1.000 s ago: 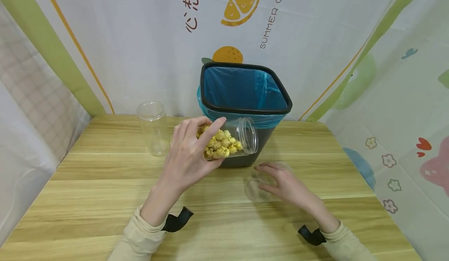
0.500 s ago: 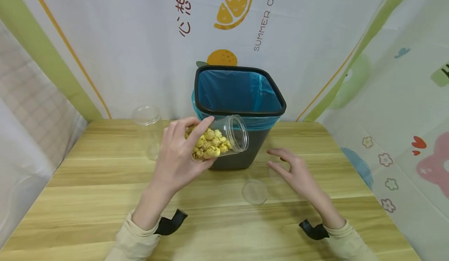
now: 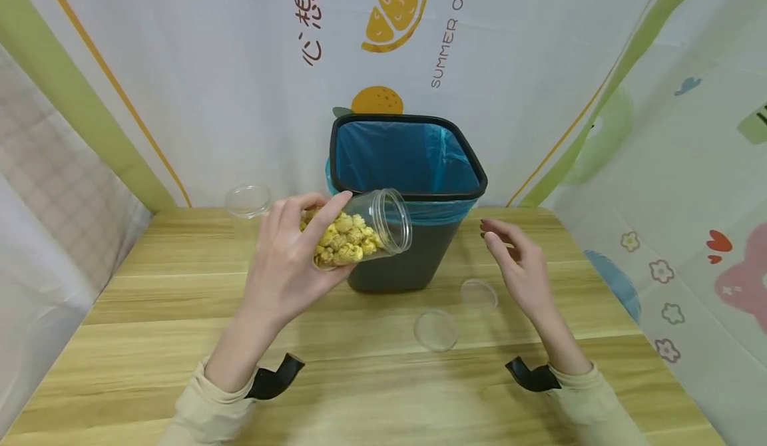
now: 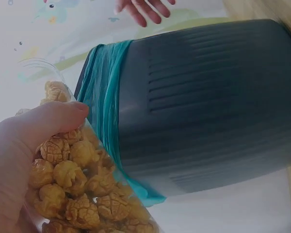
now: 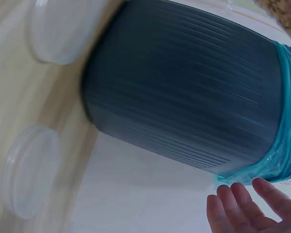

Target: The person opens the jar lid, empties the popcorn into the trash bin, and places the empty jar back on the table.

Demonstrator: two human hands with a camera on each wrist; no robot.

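My left hand (image 3: pixel 284 259) grips a clear plastic jar (image 3: pixel 389 223) part full of yellow popcorn (image 3: pixel 347 239). The jar lies tilted on its side, its uncapped mouth facing right, in front of the trash can's upper part. In the left wrist view the thumb lies across the jar wall over the popcorn (image 4: pixel 70 170). My right hand (image 3: pixel 520 263) hovers to the right of the dark grey trash can (image 3: pixel 395 259), fingers loosely bent and holding nothing. Two clear round lids lie on the table: a nearer lid (image 3: pixel 435 330) and another lid (image 3: pixel 479 295) below the right hand.
A second clear jar (image 3: pixel 247 203) stands at the back left, partly hidden behind my left hand. A blue bag (image 3: pixel 458 213) lines the trash can, folded over its black rim. Printed curtains (image 3: pixel 252 80) enclose the wooden table (image 3: pixel 150 366) at the back and sides.
My right hand has moved away from the lids, up and to the right, leaving both on the table. The left hand has shifted slightly left with the popcorn jar.
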